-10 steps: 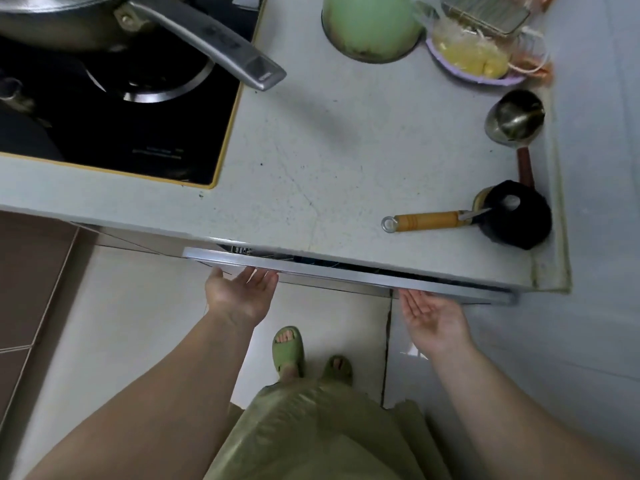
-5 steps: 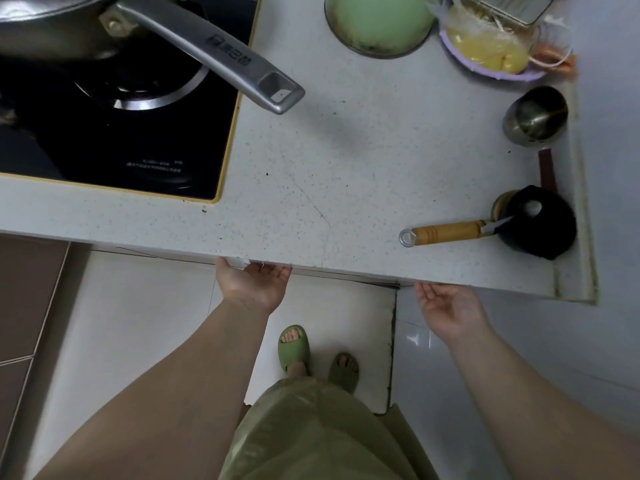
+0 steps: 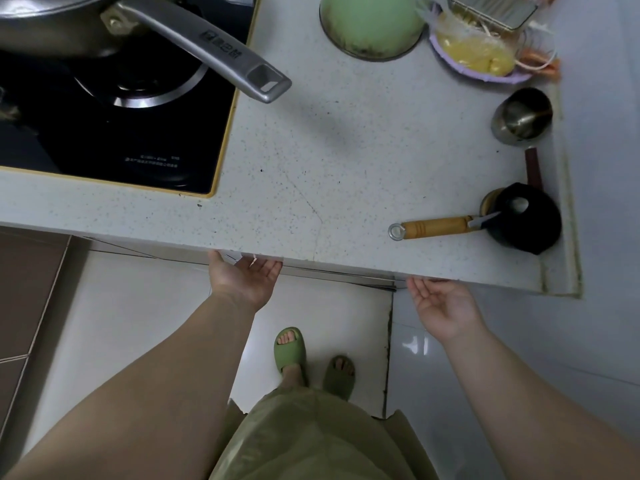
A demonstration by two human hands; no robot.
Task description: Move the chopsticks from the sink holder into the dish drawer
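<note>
The dish drawer (image 3: 346,274) shows only as a thin metal strip under the front edge of the speckled worktop (image 3: 346,161). It sits almost flush with the cabinet. My left hand (image 3: 242,280) is palm up against the drawer's left part, its fingertips hidden under the worktop edge. My right hand (image 3: 443,306) is palm up at the strip's right end, fingers spread. Neither hand holds anything. No chopsticks and no sink holder are in view.
A black cooktop (image 3: 121,140) with a pan, its long steel handle (image 3: 207,46) jutting right, fills the left. A green pot (image 3: 370,22), a plate of food (image 3: 478,60), a steel cup (image 3: 523,116) and a wooden-handled utensil (image 3: 436,226) sit on the right. My sandalled feet (image 3: 291,351) stand below.
The drawer, sticking out a second ago, has slid in under the worktop until only a sliver shows. Both hands followed it inward to the worktop edge.
</note>
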